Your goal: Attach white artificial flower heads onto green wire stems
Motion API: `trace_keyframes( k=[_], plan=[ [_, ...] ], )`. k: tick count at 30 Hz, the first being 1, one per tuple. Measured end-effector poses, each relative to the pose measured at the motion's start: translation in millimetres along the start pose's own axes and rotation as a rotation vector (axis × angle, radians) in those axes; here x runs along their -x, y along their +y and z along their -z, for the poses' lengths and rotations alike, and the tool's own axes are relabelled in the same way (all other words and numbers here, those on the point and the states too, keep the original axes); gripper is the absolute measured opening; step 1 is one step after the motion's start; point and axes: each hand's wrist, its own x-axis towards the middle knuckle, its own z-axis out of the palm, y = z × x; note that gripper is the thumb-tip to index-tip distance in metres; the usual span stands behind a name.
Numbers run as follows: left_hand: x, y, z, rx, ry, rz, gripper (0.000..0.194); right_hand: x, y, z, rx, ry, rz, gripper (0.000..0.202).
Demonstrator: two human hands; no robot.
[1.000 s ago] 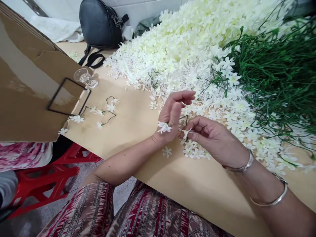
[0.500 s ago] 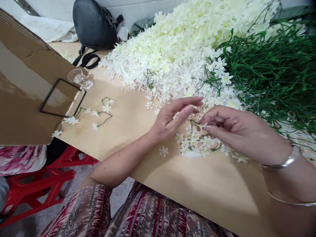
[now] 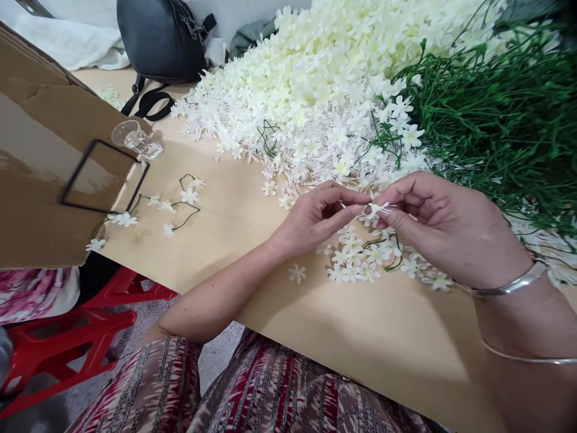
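Observation:
Over the table (image 3: 252, 270) my two hands meet fingertip to fingertip. My right hand (image 3: 433, 222) pinches a small white artificial flower (image 3: 377, 210), with thin white stem ends poking out between thumb and finger. My left hand (image 3: 315, 216) is closed in a pinch at the flower's left side, where a bit of green stem shows between the fingertips. Just below lies a cluster of white flowers (image 3: 354, 264) with green stems, and one loose flower (image 3: 297, 273) rests apart to its left.
Behind my hands rises a large heap of white flowers (image 3: 306, 90), with a pile of green stems (image 3: 491, 114) at right. To the left are flower sprigs (image 3: 189, 195), a clear plastic cup (image 3: 137, 139), a cardboard box (image 3: 45, 156) and a black bag (image 3: 162, 42). Red stools (image 3: 67, 343) stand below.
My left hand has gone from open fingers to a pinch and now meets my right hand at the white flower. The whole view has shifted slightly.

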Motion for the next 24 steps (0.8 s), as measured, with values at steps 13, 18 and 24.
trace_keyframes(
  k=[13,18,24],
  plan=[
    [-1.8,3.4,0.6,0.211,0.161,0.216,0.051,-9.4,7.1,-2.9,-0.434,0.131,-0.110,0.041],
    [-1.7,8.0,1.0,0.220,0.210,0.226,0.051,-7.9,3.9,-6.6,-0.431,0.038,-0.138,0.046],
    [-2.8,11.0,-1.1,0.226,0.243,0.248,0.056,-7.2,4.2,-7.6,-0.494,0.023,-0.151,0.043]
  ],
)
